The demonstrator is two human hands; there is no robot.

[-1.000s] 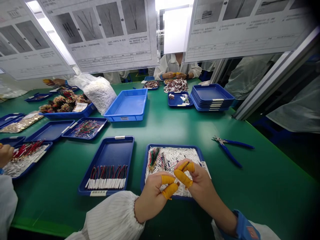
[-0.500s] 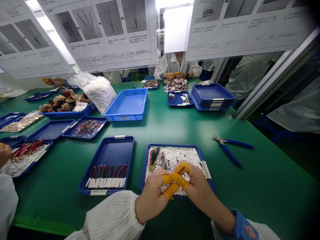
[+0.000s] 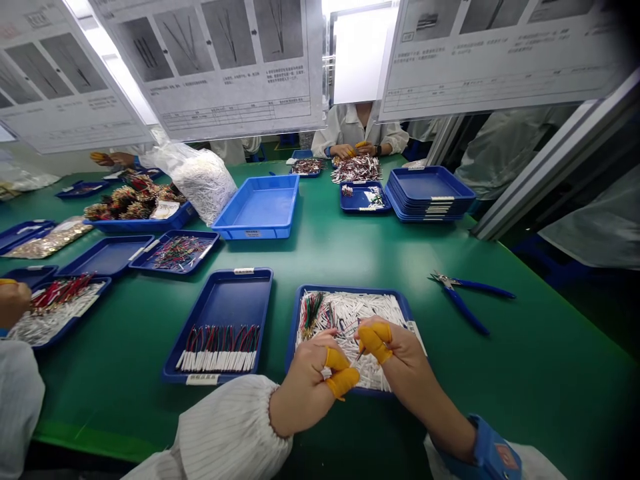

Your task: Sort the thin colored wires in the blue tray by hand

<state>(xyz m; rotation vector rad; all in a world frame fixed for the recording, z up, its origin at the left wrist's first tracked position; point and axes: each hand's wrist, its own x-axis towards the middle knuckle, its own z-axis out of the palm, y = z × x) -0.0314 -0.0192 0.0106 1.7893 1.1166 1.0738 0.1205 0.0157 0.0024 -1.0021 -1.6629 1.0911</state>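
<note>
My left hand (image 3: 309, 379), with yellow finger cots on thumb and forefinger, is closed in a pinch over the near part of a blue tray (image 3: 413, 312). What its fingertips hold, if anything, is too small to make out. Just to the right, my right hand (image 3: 400, 353), also in yellow cots, pinches a thin dark wire (image 3: 359, 355) pointing down toward the left fingertips. Under both hands the tray holds many short white tubes (image 3: 367, 310). A bundle of green, red and black wires (image 3: 311, 312) lies at its left side.
Left of my hands is a blue tray (image 3: 235, 293) with a row of white-sleeved wires (image 3: 217, 360). Blue-handled pliers (image 3: 463, 293) lie open at right. Farther back stand a light blue bin (image 3: 263, 203) and stacked trays (image 3: 430, 193). A co-worker's hand (image 3: 15, 303) is at far left.
My hands, crossed at the fingertips before, are now slightly apart. My right hand has drawn back to the right, and the wire in it now points down. The view has shifted slightly.
</note>
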